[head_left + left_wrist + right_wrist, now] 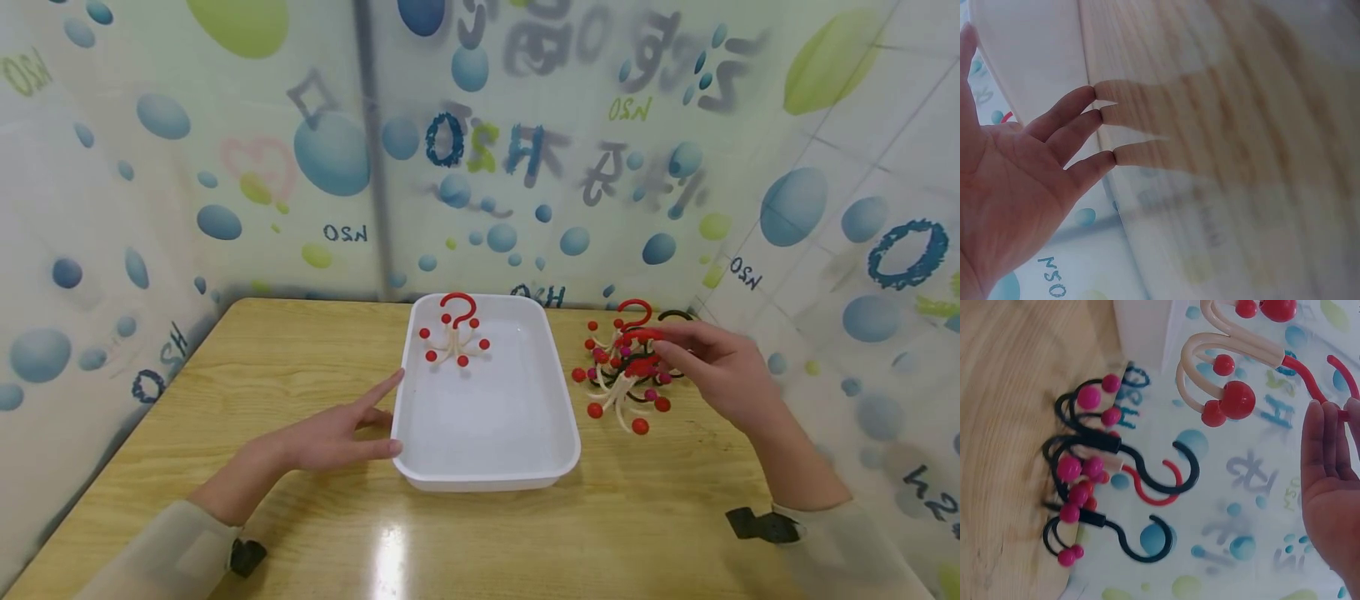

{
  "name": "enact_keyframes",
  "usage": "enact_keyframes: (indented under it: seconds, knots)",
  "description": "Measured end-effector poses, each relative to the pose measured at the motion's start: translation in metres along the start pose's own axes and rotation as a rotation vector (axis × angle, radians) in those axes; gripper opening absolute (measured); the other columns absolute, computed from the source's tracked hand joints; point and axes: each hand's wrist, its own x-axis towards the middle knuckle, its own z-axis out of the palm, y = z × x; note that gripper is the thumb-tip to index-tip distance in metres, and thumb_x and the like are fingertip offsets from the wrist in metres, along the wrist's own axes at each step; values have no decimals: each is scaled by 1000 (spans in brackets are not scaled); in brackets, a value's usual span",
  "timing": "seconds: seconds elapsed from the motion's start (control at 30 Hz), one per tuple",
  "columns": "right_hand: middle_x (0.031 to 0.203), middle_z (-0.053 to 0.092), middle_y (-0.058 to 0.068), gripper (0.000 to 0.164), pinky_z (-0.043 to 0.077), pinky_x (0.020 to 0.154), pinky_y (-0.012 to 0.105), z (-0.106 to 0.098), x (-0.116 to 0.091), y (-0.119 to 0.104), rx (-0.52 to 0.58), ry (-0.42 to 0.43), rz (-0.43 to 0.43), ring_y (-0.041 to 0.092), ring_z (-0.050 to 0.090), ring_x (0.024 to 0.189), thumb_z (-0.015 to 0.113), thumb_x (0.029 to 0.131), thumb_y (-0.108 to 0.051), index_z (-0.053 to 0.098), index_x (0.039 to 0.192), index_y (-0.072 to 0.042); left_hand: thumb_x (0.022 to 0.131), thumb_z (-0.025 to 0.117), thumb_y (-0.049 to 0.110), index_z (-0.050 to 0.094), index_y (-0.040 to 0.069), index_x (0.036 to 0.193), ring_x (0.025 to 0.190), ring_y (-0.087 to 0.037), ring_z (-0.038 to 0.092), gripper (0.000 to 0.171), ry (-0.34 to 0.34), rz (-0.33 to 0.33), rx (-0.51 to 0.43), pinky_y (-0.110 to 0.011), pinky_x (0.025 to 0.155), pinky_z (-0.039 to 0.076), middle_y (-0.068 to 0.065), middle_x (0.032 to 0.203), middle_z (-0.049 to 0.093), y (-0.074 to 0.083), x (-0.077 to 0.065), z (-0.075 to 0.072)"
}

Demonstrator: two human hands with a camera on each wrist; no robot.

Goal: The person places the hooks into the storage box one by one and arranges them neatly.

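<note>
My right hand [726, 377] pinches the red hook handle of a scalp massager [1238, 400] with cream prongs and red ball tips. In the right wrist view this massager hangs apart from the others, near the tray's side. Below it stand black scalp massagers [1100, 442] with pink balls, and another red-hooked one [1169, 484] partly hidden among them. My left hand [333, 437] is at the left side of a white plastic tray [487, 479], fingers spread, thumb and forefinger against its rim. One red-hooked scalp massager [454, 342] stands inside the tray at the far left.
A wooden table [315, 333] carries everything. Right behind its far edge hangs a pale curtain [300, 258] printed with blue and green bubbles, which also runs along both sides. Black straps [765, 525] sit at both wrists.
</note>
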Motion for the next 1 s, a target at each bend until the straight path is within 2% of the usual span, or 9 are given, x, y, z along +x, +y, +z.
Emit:
enact_keyframes:
  seconds: [0.13, 0.37, 0.47, 0.63, 0.73, 0.87, 1.0]
  knots:
    - [101, 79, -16, 24, 58, 71, 17, 16, 11, -7, 29, -8, -7, 5, 72, 83, 72, 108, -14, 77, 130, -5, 103, 72, 56, -1, 34, 178, 154, -43, 53, 107, -2, 4, -5, -72, 124, 39, -13, 162, 60, -1, 0, 0]
    - [104, 78, -13, 29, 63, 79, 17, 45, 39, -16, 69, -27, 35, 5, 74, 89, 72, 109, -26, 77, 133, -11, 104, 71, 57, -2, 36, 178, 153, -43, 53, 106, 2, 10, -3, -72, 124, 38, -13, 161, 61, -2, -1, -1]
    - [109, 79, 0, 31, 63, 79, 19, 58, 54, -16, 83, -38, 55, 9, 75, 90, 71, 110, -29, 76, 135, -11, 103, 71, 58, -2, 37, 178, 153, -43, 53, 106, 1, 4, -2, -72, 124, 38, -13, 161, 61, -3, 0, -1]
    - [120, 77, 18, 35, 63, 80, 19, 82, 78, -14, 113, -56, 86, 29, 78, 100, 71, 110, -32, 74, 138, -12, 102, 71, 59, -1, 38, 178, 154, -45, 52, 107, -3, -12, -4, -73, 124, 38, -14, 162, 60, -2, 0, 0]
    - [123, 77, 18, 35, 65, 90, 24, 96, 92, -12, 134, -62, 103, 36, 78, 106, 71, 110, -32, 74, 139, -13, 102, 71, 61, -1, 38, 178, 155, -46, 50, 107, -4, -24, -1, -74, 124, 38, -13, 163, 59, -2, -1, 0]
    - [126, 77, 20, 35, 65, 102, 41, 111, 108, -9, 138, -78, 118, 40, 79, 110, 70, 110, -31, 73, 141, -14, 102, 71, 61, -1, 38, 178, 156, -46, 50, 107, -2, -27, 8, -73, 124, 38, -13, 164, 59, -1, -1, 0]
    - [128, 76, 22, 35, 63, 106, 47, 122, 120, -6, 148, -105, 146, 45, 76, 114, 69, 111, -28, 71, 142, -12, 103, 70, 61, -1, 37, 178, 155, -45, 51, 106, -2, -19, 12, -73, 125, 38, -13, 163, 59, -1, -1, 0]
